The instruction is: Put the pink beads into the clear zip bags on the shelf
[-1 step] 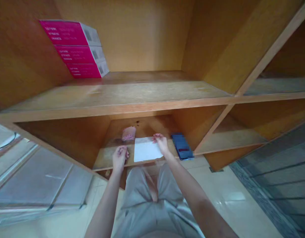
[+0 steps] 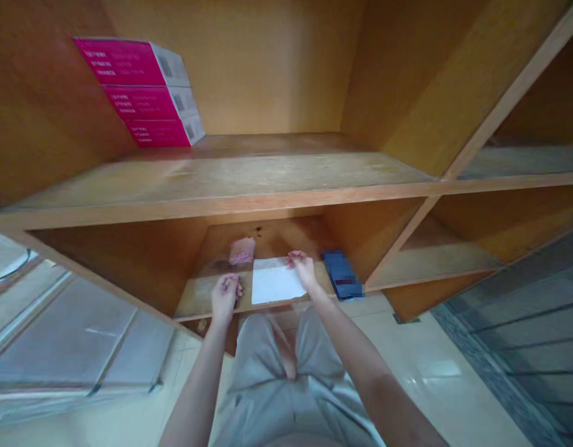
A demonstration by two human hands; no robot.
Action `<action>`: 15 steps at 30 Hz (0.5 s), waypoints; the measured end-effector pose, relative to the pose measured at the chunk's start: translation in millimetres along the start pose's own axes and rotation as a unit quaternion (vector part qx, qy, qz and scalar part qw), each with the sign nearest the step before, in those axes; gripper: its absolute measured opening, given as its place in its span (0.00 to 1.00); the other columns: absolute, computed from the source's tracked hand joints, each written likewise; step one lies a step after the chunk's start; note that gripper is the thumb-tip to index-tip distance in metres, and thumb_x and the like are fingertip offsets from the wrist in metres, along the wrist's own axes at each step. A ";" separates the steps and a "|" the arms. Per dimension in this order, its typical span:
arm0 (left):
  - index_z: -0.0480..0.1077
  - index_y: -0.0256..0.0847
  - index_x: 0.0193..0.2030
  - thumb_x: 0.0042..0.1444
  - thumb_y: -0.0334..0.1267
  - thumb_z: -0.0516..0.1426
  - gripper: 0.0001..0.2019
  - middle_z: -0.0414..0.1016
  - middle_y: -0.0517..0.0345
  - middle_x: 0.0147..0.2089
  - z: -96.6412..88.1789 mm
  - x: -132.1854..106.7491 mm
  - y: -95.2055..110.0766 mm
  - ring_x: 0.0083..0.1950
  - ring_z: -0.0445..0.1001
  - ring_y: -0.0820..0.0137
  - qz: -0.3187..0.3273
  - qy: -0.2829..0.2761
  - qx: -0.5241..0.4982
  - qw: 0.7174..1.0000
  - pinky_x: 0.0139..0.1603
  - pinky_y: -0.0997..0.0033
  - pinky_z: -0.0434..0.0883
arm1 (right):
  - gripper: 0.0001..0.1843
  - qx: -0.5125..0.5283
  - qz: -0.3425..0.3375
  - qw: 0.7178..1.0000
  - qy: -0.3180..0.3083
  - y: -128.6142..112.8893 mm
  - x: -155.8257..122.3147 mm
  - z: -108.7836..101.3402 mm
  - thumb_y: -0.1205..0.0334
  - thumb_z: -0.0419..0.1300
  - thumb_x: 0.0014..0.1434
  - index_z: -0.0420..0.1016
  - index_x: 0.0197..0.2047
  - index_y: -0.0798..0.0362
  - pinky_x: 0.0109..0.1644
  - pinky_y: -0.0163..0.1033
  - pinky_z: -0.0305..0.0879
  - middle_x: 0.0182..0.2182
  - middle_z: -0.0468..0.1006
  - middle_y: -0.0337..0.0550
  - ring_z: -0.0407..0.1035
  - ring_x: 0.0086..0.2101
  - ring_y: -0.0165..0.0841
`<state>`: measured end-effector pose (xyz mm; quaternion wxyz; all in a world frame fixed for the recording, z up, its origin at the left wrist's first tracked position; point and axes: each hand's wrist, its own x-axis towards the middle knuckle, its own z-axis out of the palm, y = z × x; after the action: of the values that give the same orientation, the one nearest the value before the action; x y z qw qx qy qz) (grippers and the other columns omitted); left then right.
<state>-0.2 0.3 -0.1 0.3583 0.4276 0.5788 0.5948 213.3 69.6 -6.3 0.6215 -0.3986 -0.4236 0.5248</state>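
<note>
My left hand [image 2: 226,298] is curled closed at the front edge of a low wooden shelf [image 2: 197,304], just left of a white sheet of paper [image 2: 277,280]. My right hand [image 2: 303,268] has its fingertips bunched on the sheet's far right edge. Behind the sheet lies a small pink packet [image 2: 242,251], nearest my left hand. A dark blue phone [image 2: 342,275] lies to the right of my right hand, partly blurred. Several magenta boxes [image 2: 137,93] are stacked on the upper shelf [image 2: 221,174], far from both hands.
The upper shelf's front edge [image 2: 212,202] runs above my hands, and a wooden divider [image 2: 398,242] stands to the right. My grey shorts [image 2: 267,372] are below the shelf. Beige floor tiles [image 2: 430,372] lie beyond, with grey panels [image 2: 72,335] at the left.
</note>
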 end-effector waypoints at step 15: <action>0.64 0.37 0.32 0.48 0.42 0.52 0.10 0.64 0.64 0.19 1.5 11.2 5.6 0.19 0.64 0.76 0.027 0.044 0.015 0.999 0.19 0.80 0.59 | 0.10 -0.005 0.002 1.000 -0.004 2.4 3.3 -1.1 0.57 0.58 0.46 0.68 0.31 0.54 0.25 0.33 0.62 0.22 0.74 0.38 0.67 0.22 0.28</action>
<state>-2.7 10.7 6.5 0.3098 0.4216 0.5911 0.6140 213.8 73.1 -8.6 0.6164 -0.4009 -0.4278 0.5256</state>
